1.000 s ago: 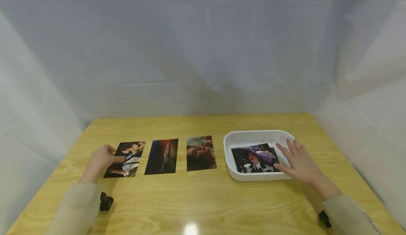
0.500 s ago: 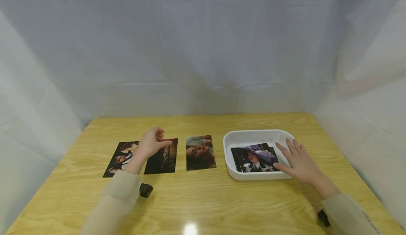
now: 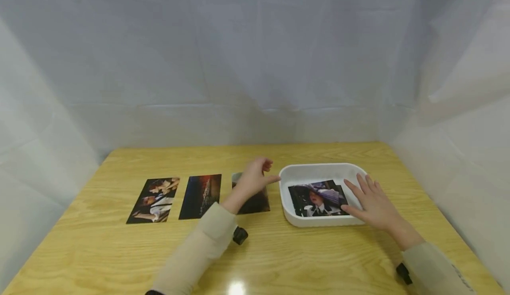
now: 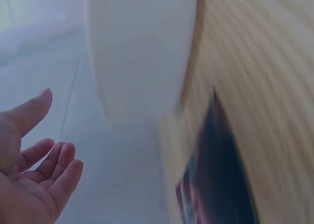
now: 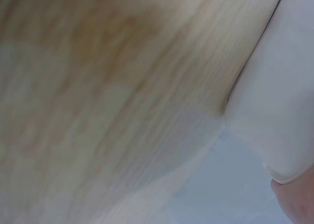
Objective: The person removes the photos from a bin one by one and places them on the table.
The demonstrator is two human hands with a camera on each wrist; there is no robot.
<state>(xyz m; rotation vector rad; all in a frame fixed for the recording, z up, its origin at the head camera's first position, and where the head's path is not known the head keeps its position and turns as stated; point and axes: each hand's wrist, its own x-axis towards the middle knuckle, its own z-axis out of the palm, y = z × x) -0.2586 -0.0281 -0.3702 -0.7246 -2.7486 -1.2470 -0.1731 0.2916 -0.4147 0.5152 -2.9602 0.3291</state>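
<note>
Our left hand [image 3: 252, 179], loosely parted, hung over a photo [image 3: 256, 203] in the frame's lower middle; our right hand [image 3: 373, 204], spread wide, overlapped the tray [image 3: 307, 171] of pictures [image 3: 317, 200], lower right.

Creased pale sheeting [image 3: 239, 56], perhaps plastic, hangs behind a wood-grained table [image 3: 303, 259] and along both sides. A glare spot [image 3: 237, 287] shines on the table's near part.

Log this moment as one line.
left hand: empty, over right photo of row | right hand: spread at right rim of white tray | overlapping photos: inside tray | left photo, middle photo: on table
</note>
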